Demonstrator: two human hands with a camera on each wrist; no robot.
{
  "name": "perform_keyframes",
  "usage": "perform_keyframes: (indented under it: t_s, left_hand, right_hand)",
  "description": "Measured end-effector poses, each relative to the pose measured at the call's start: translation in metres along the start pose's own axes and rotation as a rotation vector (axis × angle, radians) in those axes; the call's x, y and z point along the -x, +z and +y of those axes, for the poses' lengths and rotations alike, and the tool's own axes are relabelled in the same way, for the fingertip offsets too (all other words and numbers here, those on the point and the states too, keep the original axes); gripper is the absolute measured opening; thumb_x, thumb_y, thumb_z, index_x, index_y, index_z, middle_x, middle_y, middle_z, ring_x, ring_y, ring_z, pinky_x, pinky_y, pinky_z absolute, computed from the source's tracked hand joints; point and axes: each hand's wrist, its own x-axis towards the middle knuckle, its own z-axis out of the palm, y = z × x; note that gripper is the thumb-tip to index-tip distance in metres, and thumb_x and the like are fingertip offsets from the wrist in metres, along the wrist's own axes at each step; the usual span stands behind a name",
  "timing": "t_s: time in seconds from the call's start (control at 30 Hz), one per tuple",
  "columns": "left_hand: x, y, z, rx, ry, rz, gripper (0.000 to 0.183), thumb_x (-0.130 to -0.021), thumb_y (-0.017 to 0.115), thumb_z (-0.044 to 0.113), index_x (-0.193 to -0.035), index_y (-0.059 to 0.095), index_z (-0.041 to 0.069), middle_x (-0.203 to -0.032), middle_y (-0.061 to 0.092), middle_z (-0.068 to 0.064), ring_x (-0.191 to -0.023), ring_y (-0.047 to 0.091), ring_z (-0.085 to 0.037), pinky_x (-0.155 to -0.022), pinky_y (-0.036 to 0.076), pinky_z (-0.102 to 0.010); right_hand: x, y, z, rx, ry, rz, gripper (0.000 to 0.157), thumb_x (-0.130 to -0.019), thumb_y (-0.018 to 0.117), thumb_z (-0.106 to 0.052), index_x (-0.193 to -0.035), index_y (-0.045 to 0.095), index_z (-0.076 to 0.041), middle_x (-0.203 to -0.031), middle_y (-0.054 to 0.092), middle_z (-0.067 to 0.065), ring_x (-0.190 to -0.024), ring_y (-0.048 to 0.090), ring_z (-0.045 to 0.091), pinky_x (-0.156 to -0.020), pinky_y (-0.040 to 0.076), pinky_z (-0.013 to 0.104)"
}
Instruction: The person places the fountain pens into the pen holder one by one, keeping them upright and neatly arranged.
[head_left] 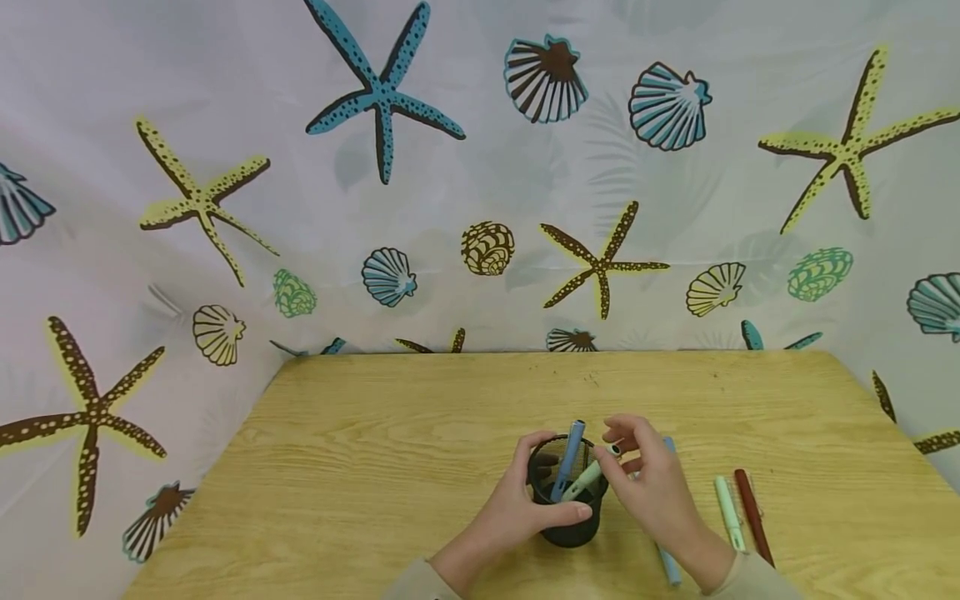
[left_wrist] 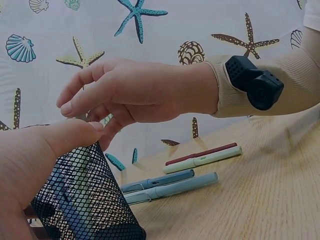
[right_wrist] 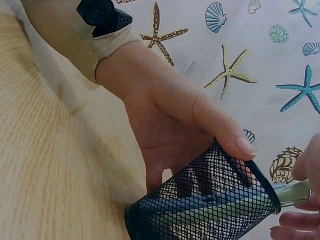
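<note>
My left hand [head_left: 517, 500] grips a black mesh pen cup [head_left: 572, 533] around its side, thumb across the front. In the right wrist view the cup [right_wrist: 200, 200] looks tilted, its mouth toward my right hand. Inside stand a blue pen [head_left: 570, 458] and a light green pen [head_left: 585, 482], which leans out over the rim. My right hand [head_left: 652, 483] is at the upper end of the light green pen, thumb and fingers on either side of it. The left wrist view shows these fingertips just above the rim, partly behind my left thumb [left_wrist: 75, 135].
On the wooden table [head_left: 375, 467], right of the cup, lie a darker blue pen [left_wrist: 165, 181] and a lighter blue pen [left_wrist: 185, 185], partly under my right arm. Further right are another light green pen [head_left: 727, 508] and a dark red pen [head_left: 752, 512]. A patterned curtain [head_left: 465, 167] hangs behind.
</note>
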Motion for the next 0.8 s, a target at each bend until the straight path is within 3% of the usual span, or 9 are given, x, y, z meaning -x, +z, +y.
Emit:
perform_keyframes:
  t_s: [0.57,0.8]
  left_hand:
    - [0.000,0.001,0.000,0.022,0.001,-0.010,0.080,-0.073,0.080,0.032,-0.135,0.029,0.037,-0.137,0.034,-0.004,-0.117,0.041,-0.026,-0.091,0.037,-0.050]
    - [-0.001,0.000,0.000,0.040,0.002,-0.019,0.082,-0.072,0.081,0.031,-0.136,0.029,0.034,-0.138,0.033,-0.008,-0.118,0.040,-0.029,-0.091,0.038,-0.049]
  right_hand:
    - [0.007,-0.015,0.005,0.065,0.132,-0.066,0.026,-0.090,0.064,-0.017,-0.114,0.056,-0.010,-0.099,0.059,-0.002,-0.079,0.056,0.010,-0.061,0.049,0.027]
    - [0.012,-0.024,0.011,0.102,0.126,-0.045,0.027,-0.090,0.063,-0.012,-0.115,0.055,-0.009,-0.097,0.058,0.000,-0.077,0.056,0.010,-0.060,0.049,0.028]
